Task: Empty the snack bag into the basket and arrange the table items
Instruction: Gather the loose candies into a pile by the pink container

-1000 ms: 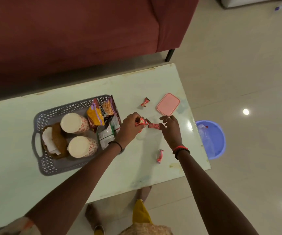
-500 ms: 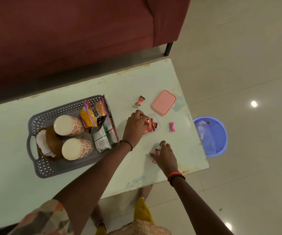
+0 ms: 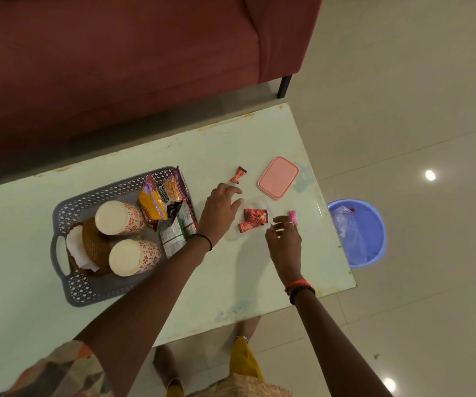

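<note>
A grey plastic basket (image 3: 87, 287) sits on the left of the pale table (image 3: 231, 282). It holds snack packets (image 3: 156, 203), two upside-down patterned cups (image 3: 119, 217) and a brown woven holder (image 3: 94, 247). Right of it, red candies (image 3: 254, 218) lie in a shallow clear tub (image 3: 232, 237). My left hand (image 3: 221, 209) hovers beside them with fingers spread and empty. My right hand (image 3: 284, 236) is at the tub's right side, fingertips pinched on a small candy that is mostly hidden. One red candy (image 3: 237, 175) and a pink candy (image 3: 293, 217) lie loose.
A pink lid (image 3: 278, 177) lies near the table's far right corner. A blue bin (image 3: 357, 233) with a clear liner stands on the floor just past the table's right edge. A red sofa (image 3: 116, 67) runs along the far side.
My left hand let go of the red candies and opened. My right hand dropped to the loose candy near the front edge, then came back up to the tub; that candy no longer lies there.
</note>
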The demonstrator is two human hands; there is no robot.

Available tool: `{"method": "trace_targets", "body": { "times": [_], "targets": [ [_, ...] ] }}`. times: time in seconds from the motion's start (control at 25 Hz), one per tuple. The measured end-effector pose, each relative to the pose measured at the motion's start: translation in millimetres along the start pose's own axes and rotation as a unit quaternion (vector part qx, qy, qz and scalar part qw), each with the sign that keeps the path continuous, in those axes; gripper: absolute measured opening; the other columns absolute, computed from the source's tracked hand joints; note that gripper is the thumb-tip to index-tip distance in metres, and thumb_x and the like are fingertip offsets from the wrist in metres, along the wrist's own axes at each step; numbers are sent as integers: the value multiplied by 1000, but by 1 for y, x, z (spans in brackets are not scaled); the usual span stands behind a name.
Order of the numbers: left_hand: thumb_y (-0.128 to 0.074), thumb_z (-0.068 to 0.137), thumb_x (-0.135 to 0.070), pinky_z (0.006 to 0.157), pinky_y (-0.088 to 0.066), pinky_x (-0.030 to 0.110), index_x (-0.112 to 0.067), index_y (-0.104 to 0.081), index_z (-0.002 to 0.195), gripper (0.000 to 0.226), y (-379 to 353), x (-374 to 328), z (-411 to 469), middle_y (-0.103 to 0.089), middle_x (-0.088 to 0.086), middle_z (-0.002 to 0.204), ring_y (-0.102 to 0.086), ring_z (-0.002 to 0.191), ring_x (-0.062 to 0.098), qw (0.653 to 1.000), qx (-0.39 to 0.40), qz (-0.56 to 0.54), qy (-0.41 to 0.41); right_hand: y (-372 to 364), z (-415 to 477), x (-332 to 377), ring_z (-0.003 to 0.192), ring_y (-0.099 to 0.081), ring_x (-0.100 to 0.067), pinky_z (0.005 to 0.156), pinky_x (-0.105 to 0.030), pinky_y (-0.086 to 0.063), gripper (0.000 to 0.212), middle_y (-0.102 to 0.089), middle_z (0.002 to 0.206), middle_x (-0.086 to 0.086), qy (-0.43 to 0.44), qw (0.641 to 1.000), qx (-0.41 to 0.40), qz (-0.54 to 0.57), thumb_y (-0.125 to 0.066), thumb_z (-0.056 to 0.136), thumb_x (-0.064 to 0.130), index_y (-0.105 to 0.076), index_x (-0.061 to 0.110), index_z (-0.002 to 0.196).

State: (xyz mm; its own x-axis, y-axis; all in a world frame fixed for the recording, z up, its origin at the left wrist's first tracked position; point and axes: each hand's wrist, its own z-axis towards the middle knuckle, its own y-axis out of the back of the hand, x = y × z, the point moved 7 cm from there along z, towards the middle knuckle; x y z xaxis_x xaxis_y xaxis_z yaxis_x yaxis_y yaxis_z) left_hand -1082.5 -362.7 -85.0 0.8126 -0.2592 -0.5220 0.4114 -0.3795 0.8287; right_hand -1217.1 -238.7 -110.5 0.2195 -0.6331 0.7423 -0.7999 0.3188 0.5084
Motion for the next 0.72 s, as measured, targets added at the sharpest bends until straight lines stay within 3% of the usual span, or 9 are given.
{"method": "trace_targets", "body": {
  "times": [0.08,0.2,0.32,0.4,0.56,0.72],
  "targets": [
    [-53,94,-21,93,-47,37,-11,-59,116,25,6,6,9,-56,11,119,-55,109,27,1000,-7,-13,22,-6,12,26,84,-65,-20,69,-24,-53,12,-65,98,-9,35,999,10,37,-56,88,8,-56,12,100],
    [-52,94,-20,93,-47,39,-10,-58,115,24,11,11,21,-56,12,120,-54,110,27,999,-10,-16,39,-21,26,46,88,-67,-24,77,-33,-58,7,-67,98,-10,40,997,40,57,-53,92,9,-57,11,97],
    [-53,94,-20,91,-47,37,-10,-58,114,23,11,14,28,-56,12,120,-54,109,27,999,-11,-9,45,-31,30,46,92,-64,-18,80,-24,-52,15,-67,105,-6,44,995,87,2,-54,93,16,-61,10,105],
    [-53,94,-20,91,-47,37,-9,-58,114,23,10,14,32,-56,13,119,-54,108,28,999,-8,-4,47,-20,33,43,90,-64,-15,80,-25,-53,16,-69,102,-5,54,996,67,-7,-54,93,18,-64,10,102],
    [-51,94,-20,92,-46,40,-7,-56,116,26,8,13,42,-55,15,120,-53,107,30,999,3,10,52,26,49,10,90,-61,-27,77,-32,-48,11,-63,99,-12,16,997,-42,-64,-52,91,12,-59,5,95],
    [-51,95,-19,93,-47,39,-6,-55,119,28,3,13,54,-54,15,122,-53,109,30,998,7,30,59,34,60,-21,99,-58,-33,84,-40,-50,27,-57,111,-17,-35,989,-4,-142,-54,93,23,-53,2,110]
  ]
}}
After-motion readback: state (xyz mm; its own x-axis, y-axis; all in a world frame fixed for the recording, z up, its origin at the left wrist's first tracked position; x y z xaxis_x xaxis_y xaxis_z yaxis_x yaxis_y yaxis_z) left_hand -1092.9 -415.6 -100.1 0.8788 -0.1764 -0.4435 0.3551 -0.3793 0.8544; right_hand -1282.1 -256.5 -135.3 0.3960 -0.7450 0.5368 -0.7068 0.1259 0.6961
